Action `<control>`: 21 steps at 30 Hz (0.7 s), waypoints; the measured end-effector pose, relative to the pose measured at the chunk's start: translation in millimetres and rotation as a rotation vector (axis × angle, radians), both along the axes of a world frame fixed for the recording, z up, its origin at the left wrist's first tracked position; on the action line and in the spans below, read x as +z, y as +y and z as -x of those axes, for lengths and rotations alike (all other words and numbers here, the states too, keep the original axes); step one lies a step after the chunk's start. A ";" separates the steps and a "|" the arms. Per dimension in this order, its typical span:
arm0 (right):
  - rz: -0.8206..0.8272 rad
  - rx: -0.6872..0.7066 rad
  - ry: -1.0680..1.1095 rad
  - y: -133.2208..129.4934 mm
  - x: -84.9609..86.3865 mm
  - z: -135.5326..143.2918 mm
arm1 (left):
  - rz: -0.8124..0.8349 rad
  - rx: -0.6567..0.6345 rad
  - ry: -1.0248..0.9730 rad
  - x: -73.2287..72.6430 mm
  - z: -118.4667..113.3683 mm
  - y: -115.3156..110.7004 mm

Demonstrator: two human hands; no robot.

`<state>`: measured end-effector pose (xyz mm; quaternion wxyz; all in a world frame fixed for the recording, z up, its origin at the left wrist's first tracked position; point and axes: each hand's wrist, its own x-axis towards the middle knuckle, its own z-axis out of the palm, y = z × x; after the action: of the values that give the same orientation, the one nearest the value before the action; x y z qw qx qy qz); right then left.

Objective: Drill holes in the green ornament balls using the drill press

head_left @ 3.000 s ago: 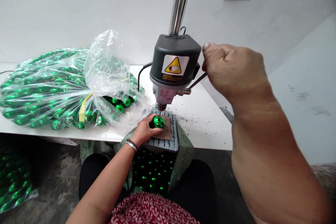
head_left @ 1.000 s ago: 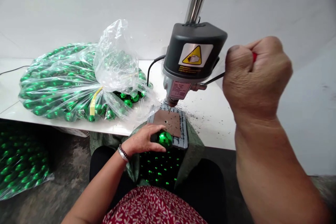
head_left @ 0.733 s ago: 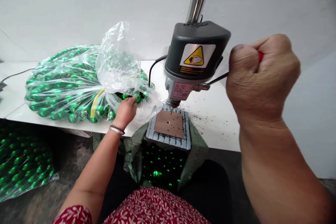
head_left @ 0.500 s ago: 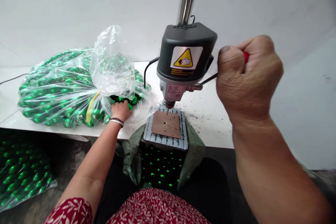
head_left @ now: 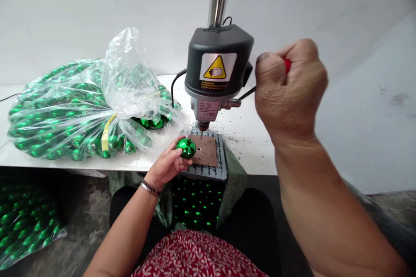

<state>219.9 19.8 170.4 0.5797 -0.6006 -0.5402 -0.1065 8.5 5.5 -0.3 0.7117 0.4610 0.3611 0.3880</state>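
Note:
Between the thumb and fingers of my left hand (head_left: pixel 167 164) is a shiny green ball (head_left: pixel 186 148), held over the left part of the drill press's base plate (head_left: pixel 208 174). A brown square pad (head_left: pixel 208 156) with a small hole lies on that plate. Above it stands the drill press (head_left: pixel 218 60), its thin bit (head_left: pixel 201 135) pointing down, clear of the pad. My right hand (head_left: pixel 289 91) is closed round the feed lever (head_left: pixel 248 93), whose red knob (head_left: pixel 287 66) shows between the fingers.
At the left on the white table (head_left: pixel 130 163) lies a large clear bag (head_left: pixel 61 108) of green balls, its mouth open. Below the plate hangs a green sack (head_left: pixel 235 181) with more balls. Another bag (head_left: pixel 26 220) sits on the floor. Dark shavings litter the tabletop.
My left hand has come out of the bag's mouth and moved right to the base plate with a green ball. My right hand stays on the lever. The view has shifted slightly.

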 end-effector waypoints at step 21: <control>0.051 0.028 0.030 -1.4 4.5 -2.3 | -0.598 0.104 0.730 -7.6 -32.2 37.3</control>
<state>222.3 18.3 174.9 0.5739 -0.6089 -0.5424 -0.0754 40.7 42.7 -7.9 0.3541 0.7332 0.4826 0.3227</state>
